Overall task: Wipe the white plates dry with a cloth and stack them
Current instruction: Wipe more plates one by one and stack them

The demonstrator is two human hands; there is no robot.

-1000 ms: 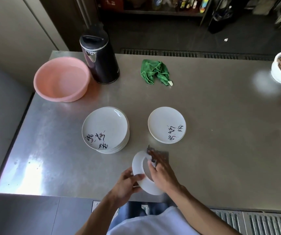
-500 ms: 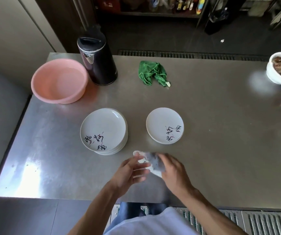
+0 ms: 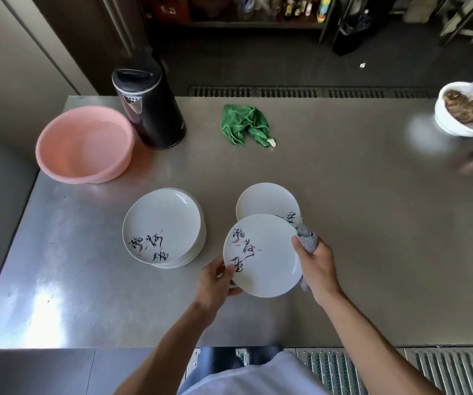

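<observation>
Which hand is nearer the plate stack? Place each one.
Left. The left hand is just right of the plate stack; the right hand is farther right, beyond the held plate.

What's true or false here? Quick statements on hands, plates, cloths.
1. Both the left hand and right hand hold the raised plate. True.
2. The grey cloth is in the left hand. False: the right hand grips it at the plate's rim.
3. The green cloth lies on the table beyond the plates. True.
4. The pink basin sits right of the kettle. False: it is left of it.
5. A stack of plates stands left of the raised plate. True.
</observation>
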